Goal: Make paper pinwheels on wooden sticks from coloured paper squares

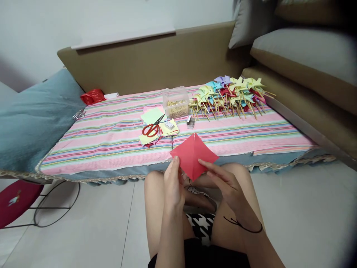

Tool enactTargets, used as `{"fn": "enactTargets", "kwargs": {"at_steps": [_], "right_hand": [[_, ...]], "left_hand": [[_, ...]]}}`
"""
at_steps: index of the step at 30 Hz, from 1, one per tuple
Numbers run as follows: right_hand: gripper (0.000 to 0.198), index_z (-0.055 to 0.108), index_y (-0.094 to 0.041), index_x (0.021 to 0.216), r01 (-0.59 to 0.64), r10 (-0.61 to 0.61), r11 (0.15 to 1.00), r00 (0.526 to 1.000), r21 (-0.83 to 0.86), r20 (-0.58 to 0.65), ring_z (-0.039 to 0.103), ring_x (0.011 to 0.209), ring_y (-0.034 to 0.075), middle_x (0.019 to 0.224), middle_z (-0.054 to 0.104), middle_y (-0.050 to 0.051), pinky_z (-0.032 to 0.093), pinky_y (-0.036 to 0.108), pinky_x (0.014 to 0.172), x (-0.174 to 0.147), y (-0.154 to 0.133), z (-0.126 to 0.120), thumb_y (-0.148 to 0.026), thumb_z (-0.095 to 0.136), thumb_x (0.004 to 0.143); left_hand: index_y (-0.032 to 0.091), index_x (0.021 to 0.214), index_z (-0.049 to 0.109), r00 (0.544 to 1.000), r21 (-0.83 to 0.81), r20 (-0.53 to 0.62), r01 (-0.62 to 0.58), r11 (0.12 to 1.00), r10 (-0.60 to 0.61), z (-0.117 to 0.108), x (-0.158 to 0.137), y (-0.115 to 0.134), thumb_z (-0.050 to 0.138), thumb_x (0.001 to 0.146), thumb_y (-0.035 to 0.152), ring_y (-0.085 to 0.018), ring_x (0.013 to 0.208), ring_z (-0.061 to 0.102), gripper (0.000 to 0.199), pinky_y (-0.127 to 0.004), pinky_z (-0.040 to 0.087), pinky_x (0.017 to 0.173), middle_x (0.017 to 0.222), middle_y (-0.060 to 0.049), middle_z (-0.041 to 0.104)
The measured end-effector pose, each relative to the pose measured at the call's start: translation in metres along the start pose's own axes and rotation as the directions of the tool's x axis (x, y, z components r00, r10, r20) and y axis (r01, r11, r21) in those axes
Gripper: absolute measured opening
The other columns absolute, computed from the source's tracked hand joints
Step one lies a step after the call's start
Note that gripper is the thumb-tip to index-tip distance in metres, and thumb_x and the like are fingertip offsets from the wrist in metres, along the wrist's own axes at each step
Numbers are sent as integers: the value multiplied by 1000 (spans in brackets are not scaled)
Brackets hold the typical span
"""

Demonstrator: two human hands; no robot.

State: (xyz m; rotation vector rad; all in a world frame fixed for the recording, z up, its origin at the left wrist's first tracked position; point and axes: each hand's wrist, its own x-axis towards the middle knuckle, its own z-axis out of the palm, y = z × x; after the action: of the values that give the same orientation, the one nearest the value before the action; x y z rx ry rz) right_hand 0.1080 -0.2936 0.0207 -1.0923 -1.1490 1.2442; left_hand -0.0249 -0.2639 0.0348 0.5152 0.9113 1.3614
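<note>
Left fingers (174, 166) grasp a creased red paper square (189, 153). Right fingers (209, 165) touch it, grip unclear. Red-handled metal scissors (156, 125) lie beyond.

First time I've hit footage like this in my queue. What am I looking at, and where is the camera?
There is no machine here: a person works bare-handed. The single picture comes from a camera worn on their head, looking forward and down over their lap. The left hand holds a red paper square by its left corner, while fingers of the right hand touch its right side. Beyond, on a striped cloth, lie loose coloured papers, red-handled scissors, a clear plastic box of thin sticks and a pile of paper pinwheels.
</note>
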Motion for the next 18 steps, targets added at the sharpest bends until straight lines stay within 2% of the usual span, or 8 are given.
{"fn": "enactTargets", "kwargs": {"at_steps": [2, 4, 8, 11, 14, 18], "right_hand": [[26, 72, -36, 106, 34, -33, 998, 999, -48, 9, 66, 99, 21, 108, 71, -1, 54, 33, 83, 0, 0, -4, -28, 56, 86], [25, 73, -34, 102, 56, -54, 996, 998, -71, 31, 67, 93, 21, 103, 72, 0, 55, 34, 81, 1, 2, -6, -25, 57, 85], [21, 76, -31, 94, 102, -98, 989, 994, -103, 40, 68, 91, 21, 96, 74, 2, 53, 35, 84, 2, 11, -6, -22, 65, 79], [12, 76, -27, 85, 103, -104, 994, 994, -31, -27, 69, 79, 20, 83, 75, 3, 56, 33, 75, 4, 16, -3, -24, 70, 75], [6, 74, -23, 75, 70, -56, 993, 989, 98, -139, 67, 66, 18, 70, 72, 1, 55, 29, 62, 6, 18, 3, -29, 73, 73], [14, 68, -21, 65, 17, 48, 975, 958, 222, -284, 63, 60, 15, 63, 68, -1, 52, 26, 56, 7, 20, 12, -31, 75, 70]], "left_hand": [[15, 98, 67, 1000, 26, -1, 4, 1000, -4, -2, 1, 1, 69, 75, 39, -19, 83, 68, 34, -27, 51, 71, 97, -7, 72], [13, 93, 68, 999, 71, -48, -7, 997, 10, -3, 2, 1, 74, 69, 32, -20, 81, 68, 31, -28, 50, 72, 89, -7, 73], [13, 92, 68, 993, 96, -100, -53, 994, 63, -5, 4, -4, 78, 65, 24, -18, 74, 67, 31, -28, 50, 69, 81, -4, 73], [13, 90, 68, 995, 108, -81, -56, 993, 65, -5, 4, -6, 77, 66, 24, -18, 71, 66, 28, -28, 49, 68, 79, -4, 73], [13, 86, 68, 994, 134, -76, -65, 989, 76, -4, 2, -8, 77, 66, 24, -17, 70, 66, 25, -27, 49, 67, 78, -4, 72], [16, 89, 68, 999, 169, -22, -44, 985, 49, -1, -1, -10, 76, 68, 25, -16, 73, 66, 24, -25, 49, 68, 82, -3, 72]]}}
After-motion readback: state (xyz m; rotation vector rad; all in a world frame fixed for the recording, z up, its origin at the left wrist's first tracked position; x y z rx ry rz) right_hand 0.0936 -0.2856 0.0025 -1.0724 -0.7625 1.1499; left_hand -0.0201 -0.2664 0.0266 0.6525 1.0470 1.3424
